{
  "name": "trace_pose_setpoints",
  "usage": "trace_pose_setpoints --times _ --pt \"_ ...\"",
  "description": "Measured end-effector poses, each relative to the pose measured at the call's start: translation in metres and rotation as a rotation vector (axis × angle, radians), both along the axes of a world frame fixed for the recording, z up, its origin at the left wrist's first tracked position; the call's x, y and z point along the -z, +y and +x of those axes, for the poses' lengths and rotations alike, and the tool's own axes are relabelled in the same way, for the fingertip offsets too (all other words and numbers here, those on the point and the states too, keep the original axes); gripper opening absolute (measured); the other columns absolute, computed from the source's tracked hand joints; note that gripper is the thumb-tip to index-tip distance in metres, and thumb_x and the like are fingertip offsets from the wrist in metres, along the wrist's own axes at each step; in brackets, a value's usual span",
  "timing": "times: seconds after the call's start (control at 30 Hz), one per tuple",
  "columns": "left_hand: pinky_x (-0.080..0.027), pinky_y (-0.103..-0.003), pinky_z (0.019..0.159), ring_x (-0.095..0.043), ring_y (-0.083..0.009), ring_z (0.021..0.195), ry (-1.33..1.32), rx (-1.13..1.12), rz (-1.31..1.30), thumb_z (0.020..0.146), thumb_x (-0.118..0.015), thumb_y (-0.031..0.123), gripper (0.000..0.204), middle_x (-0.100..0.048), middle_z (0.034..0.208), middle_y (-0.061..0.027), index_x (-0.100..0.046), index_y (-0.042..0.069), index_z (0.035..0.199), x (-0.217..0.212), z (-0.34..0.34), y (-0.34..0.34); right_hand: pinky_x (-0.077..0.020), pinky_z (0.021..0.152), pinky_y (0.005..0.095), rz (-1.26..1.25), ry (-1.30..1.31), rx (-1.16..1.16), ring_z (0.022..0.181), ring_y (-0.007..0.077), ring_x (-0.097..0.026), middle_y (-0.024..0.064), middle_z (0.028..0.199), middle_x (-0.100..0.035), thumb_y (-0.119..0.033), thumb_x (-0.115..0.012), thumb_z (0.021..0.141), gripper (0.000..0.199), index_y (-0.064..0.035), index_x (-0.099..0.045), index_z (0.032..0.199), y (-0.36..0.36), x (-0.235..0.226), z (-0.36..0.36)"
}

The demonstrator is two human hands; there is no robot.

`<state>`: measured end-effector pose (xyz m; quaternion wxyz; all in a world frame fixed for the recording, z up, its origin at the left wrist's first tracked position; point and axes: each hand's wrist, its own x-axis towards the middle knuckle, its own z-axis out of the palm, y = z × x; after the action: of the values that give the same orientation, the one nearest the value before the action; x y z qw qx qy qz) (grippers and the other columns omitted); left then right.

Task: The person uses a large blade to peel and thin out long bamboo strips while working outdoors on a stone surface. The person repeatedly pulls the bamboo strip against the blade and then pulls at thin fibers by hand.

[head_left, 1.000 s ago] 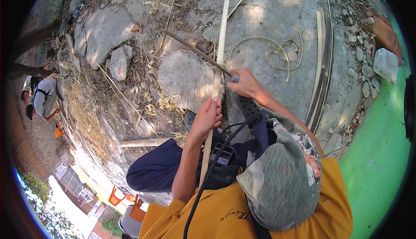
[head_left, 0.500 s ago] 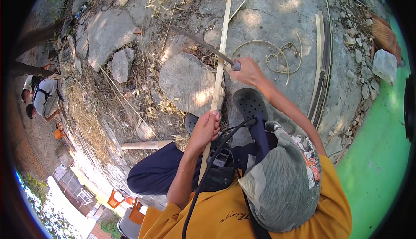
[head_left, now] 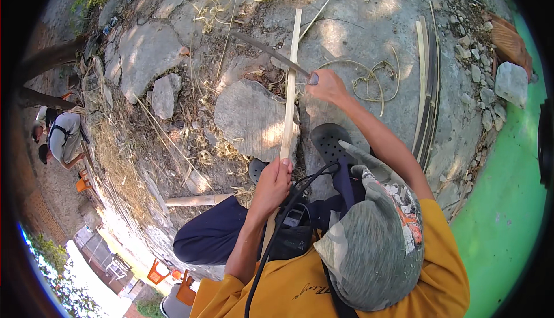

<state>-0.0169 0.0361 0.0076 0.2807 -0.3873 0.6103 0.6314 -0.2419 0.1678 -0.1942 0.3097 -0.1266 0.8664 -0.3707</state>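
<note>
A long pale bamboo strip point(head_left: 289, 110) runs away from my lap across the middle. My left hand point(head_left: 273, 186) is closed round it near my knees, and its near end passes down by my waist. My right hand point(head_left: 328, 86) grips the handle of a long-bladed knife point(head_left: 264, 48). The blade points to the far left and crosses the strip, appearing to touch it; the exact contact is too small to make out. Below the blade, the strip passes over a flat round grey slab point(head_left: 248, 116).
Several bamboo strips point(head_left: 426, 87) lie stacked at the right, near rubble and a green surface point(head_left: 496, 214). Curled shavings point(head_left: 378, 81) lie beyond my right hand. A bamboo pole point(head_left: 196, 200) rests by my left knee. Two people point(head_left: 62, 133) bend over at the far left.
The strip and my left hand have shifted slightly toward me. My right hand and the knife have moved a little farther away, still across the strip.
</note>
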Motion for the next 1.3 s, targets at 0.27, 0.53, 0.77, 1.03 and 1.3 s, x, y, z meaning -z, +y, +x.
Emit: trace_pose_setpoints --times 0.27,0.53,0.77,1.03,1.3 --pt "-0.033 -0.023 0.050 -0.036 -0.0042 0.056 -0.090 0.077 0.061 0.114 -0.040 0.030 0.030 -0.038 0.066 0.0068 -0.049 0.010 0.093 -0.061 0.034 -0.041 -0.0553 0.083 0.0489 0.095 0.087 0.337 0.093 0.0421 -0.071 0.0228 0.095 -0.075 -0.036 -0.069 0.078 0.035 -0.0065 -0.076 0.096 0.028 0.008 -0.095" --pt "-0.040 -0.054 0.061 -0.058 -0.0473 0.065 0.129 0.653 -0.851 0.108 -0.048 0.021 0.027 -0.055 0.065 -0.0254 -0.051 0.000 0.092 -0.109 0.019 -0.149 -0.0548 0.078 0.0506 0.197 0.286 0.543 0.086 0.0443 -0.071 0.0242 0.089 -0.073 -0.029 -0.071 0.080 0.033 -0.0015 -0.074 0.097 0.104 0.011 -0.025" --pt "-0.048 -0.053 0.062 -0.064 -0.0417 0.068 0.305 0.886 -1.301 0.108 -0.046 0.024 0.021 -0.063 0.073 -0.0199 -0.048 0.004 0.105 -0.070 -0.009 -0.262 -0.0539 0.075 0.0510 0.242 0.288 0.375 0.081 0.0429 -0.071 0.0223 0.085 -0.072 -0.028 -0.074 0.076 0.033 -0.0018 -0.070 0.096 0.134 0.033 0.026" --pt "-0.048 -0.044 0.059 -0.062 -0.0290 0.065 0.598 0.849 -1.475 0.101 -0.057 0.021 0.013 -0.059 0.077 -0.0084 -0.058 0.009 0.096 -0.057 -0.025 -0.249 -0.0545 0.084 0.0463 0.263 0.451 0.144 0.092 0.0390 -0.071 0.0193 0.097 -0.074 -0.028 -0.074 0.083 0.037 -0.0021 -0.071 0.110 0.151 -0.020 0.013" --pt "-0.046 -0.042 0.062 -0.061 -0.0272 0.069 0.727 0.861 -1.440 0.093 -0.066 0.016 0.008 -0.057 0.082 -0.0064 -0.064 0.009 0.097 -0.056 -0.031 -0.242 -0.0534 0.087 0.0405 -0.203 0.804 0.051 0.096 0.0318 -0.070 0.0148 0.106 -0.073 -0.012 -0.074 0.086 0.029 -0.0034 -0.071 0.114 0.073 -0.181 -0.002"
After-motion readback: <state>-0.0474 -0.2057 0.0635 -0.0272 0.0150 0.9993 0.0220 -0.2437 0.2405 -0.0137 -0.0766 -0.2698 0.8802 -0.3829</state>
